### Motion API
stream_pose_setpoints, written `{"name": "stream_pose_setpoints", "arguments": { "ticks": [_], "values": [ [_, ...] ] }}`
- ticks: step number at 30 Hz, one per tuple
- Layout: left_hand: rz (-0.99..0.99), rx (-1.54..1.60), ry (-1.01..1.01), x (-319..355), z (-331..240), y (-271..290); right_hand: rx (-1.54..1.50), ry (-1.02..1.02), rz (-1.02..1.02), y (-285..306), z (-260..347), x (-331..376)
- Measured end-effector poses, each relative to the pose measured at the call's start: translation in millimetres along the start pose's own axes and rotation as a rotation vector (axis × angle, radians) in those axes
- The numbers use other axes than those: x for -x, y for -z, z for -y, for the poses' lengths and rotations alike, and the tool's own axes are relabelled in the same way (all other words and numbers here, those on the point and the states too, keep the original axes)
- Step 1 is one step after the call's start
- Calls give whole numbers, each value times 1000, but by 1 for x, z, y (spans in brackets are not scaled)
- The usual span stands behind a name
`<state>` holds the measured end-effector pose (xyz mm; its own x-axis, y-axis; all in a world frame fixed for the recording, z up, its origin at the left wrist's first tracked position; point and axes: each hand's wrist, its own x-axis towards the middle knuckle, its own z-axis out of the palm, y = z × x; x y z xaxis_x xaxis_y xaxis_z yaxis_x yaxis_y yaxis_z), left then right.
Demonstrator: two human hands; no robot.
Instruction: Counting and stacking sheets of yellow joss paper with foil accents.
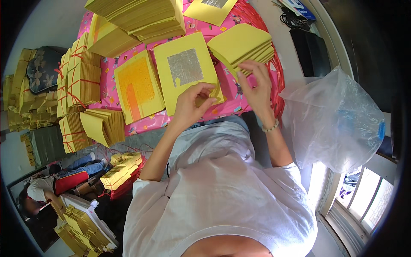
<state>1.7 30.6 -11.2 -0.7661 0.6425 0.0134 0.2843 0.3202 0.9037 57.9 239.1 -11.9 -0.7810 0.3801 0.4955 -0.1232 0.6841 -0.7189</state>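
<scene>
A stack of yellow paper sheets (165,49), its top sheet bearing a silver foil square (185,66), lies in front of me. Over its near right corner my left hand (197,100) is curled, thumb and forefinger apart with a gap between them. To the right sits a fanned pile of folded yellow paper (242,40). My right hand (256,85), a beaded bracelet on its wrist, is at that pile's near edge, fingers bent and thumb apart. Whether its fingertips press on the paper is hard to see. Left of the foil stack lies yellow paper with an orange panel (136,81).
A pink patterned cloth (147,125) covers the table. Tall yellow paper stacks (141,17) stand at the back, with red-tied bundles (79,81) at left. Red strings (278,81) hang along the right edge beside a clear plastic bag (334,120). Another person (43,188) is at lower left.
</scene>
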Motion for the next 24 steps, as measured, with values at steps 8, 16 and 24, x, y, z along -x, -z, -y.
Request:
{"name": "stream_pose_setpoints", "arguments": {
  "ticks": [8, 16, 24],
  "values": [
    [-133, 316, 45, 8, 8, -2, -111, -32, 302, -5, 34, 29],
    [-277, 521, 76, 19, 8, -2, -226, -188, 377, -23, 58, 21],
    [-175, 668, 140, 22, 8, 6, -507, -306, 486, -44, 58, 26]
  ]
}}
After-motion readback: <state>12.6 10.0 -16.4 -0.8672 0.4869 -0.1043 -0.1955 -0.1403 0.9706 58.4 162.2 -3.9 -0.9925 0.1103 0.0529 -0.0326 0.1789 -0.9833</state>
